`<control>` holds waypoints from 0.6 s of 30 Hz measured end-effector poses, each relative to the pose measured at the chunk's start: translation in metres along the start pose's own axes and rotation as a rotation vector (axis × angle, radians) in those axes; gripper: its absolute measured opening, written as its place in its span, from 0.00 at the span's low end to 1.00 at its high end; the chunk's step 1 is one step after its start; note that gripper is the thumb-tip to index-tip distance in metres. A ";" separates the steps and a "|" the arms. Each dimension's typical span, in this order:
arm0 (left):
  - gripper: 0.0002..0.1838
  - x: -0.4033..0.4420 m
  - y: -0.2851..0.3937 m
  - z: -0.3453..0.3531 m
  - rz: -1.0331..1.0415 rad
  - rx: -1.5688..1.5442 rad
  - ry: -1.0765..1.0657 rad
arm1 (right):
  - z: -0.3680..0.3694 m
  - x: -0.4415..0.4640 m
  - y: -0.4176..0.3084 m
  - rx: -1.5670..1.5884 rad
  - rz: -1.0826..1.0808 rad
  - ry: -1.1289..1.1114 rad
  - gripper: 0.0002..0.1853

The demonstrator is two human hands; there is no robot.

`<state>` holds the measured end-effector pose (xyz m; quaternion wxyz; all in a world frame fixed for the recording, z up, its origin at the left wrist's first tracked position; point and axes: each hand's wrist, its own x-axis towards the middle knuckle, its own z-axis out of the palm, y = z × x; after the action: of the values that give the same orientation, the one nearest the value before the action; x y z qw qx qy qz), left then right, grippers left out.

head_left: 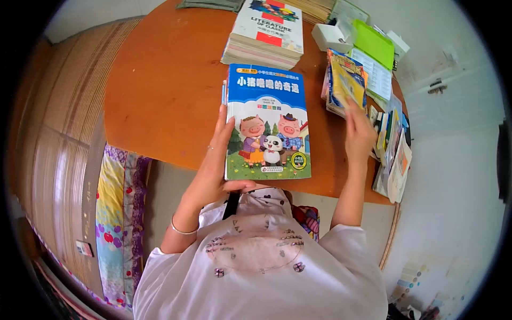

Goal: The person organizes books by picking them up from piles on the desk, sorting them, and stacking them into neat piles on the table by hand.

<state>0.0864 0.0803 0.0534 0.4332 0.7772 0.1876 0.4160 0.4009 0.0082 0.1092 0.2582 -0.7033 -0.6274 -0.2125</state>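
A stack of blue-topped picture books (269, 122), its cover showing two pigs and a panda, lies near the table's front edge. My left hand (217, 157) is wrapped round its left side and lower corner, thumb at the bottom edge. To the right, my right hand (360, 130) is at the lower right of a small pile of books (336, 85) with blue and yellow covers. Its fingers hold a yellow item (348, 88), blurred by motion, over that pile.
Behind the picture books stands a thick stack with a white and red cover (269, 32). A green tray (373, 42) and a white box (330, 37) are at the back right. Upright books (392, 138) line the table's right edge.
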 end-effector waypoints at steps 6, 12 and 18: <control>0.67 0.001 0.000 0.003 -0.018 -0.136 0.034 | -0.039 -0.016 -0.109 0.059 -0.519 -0.076 0.15; 0.65 0.000 0.000 -0.005 0.016 -0.056 -0.012 | -0.026 -0.028 -0.147 0.063 -0.619 -0.172 0.15; 0.58 0.001 0.001 -0.004 0.046 -0.020 -0.023 | -0.035 -0.024 -0.109 0.548 -0.411 -0.328 0.15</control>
<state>0.0842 0.0822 0.0561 0.4335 0.7816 0.1606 0.4188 0.2903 -0.0239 0.1324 0.2850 -0.4922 -0.8219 0.0312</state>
